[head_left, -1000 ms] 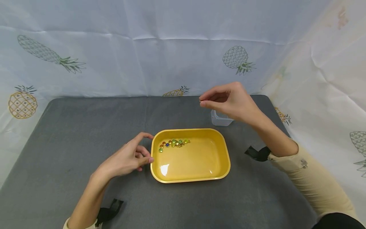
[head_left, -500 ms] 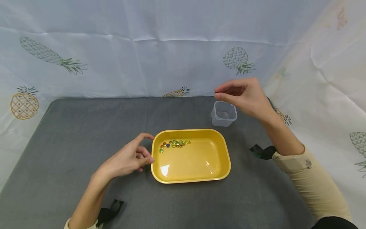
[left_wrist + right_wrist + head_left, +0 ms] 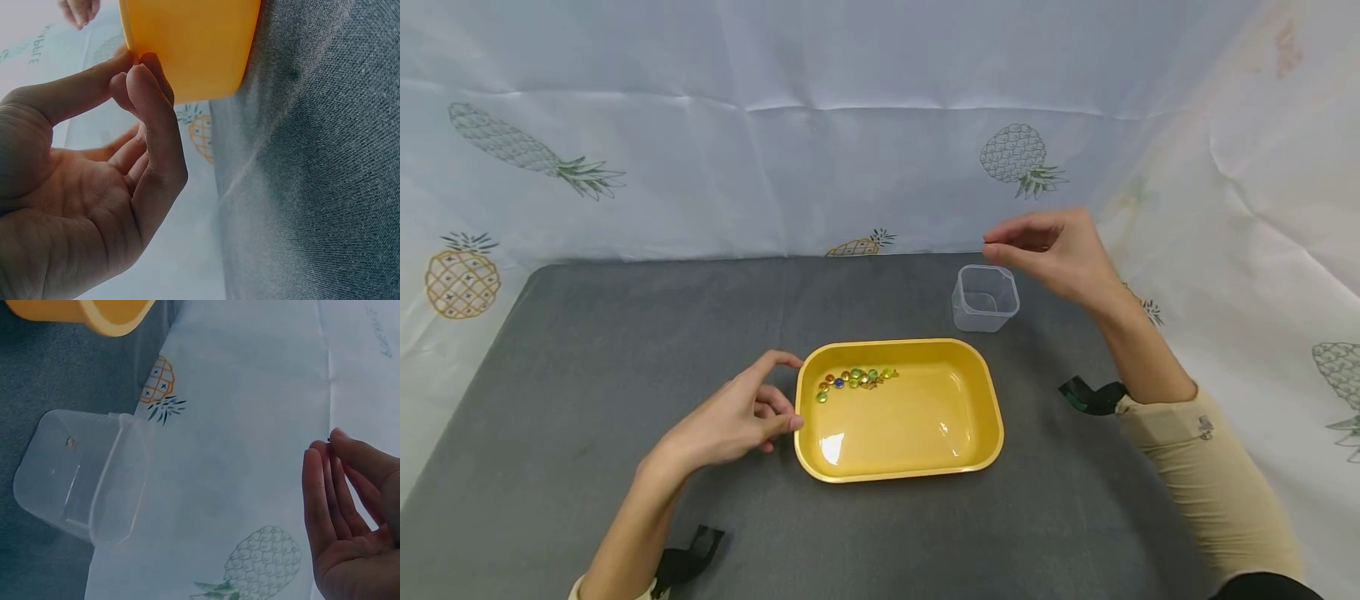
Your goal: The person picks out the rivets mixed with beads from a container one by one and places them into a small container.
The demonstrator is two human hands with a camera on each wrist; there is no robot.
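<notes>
A yellow tray (image 3: 895,442) has several coloured glass beads (image 3: 854,377) in its upper left part. At its left end, my left hand (image 3: 722,421) holds the rim, with index finger and thumb apart on it; the left wrist view shows the fingers (image 3: 150,94) curled against the yellow wall (image 3: 194,50). My right hand (image 3: 1067,254) is raised just right of and above a clear square box (image 3: 981,318). In the right wrist view, thumb and fingertips of this hand (image 3: 356,506) pinch a tiny dark thing (image 3: 329,440). A small reddish spot shows at the box (image 3: 47,469).
The grey tabletop (image 3: 587,358) extends around the tray and box. A white cloth with pineapple prints (image 3: 737,175) hangs behind the table and along its right side. Dark straps hang near both wrists.
My right hand has moved right from above the clear box, bringing the box's opening into view. My left hand stays at the tray's left end.
</notes>
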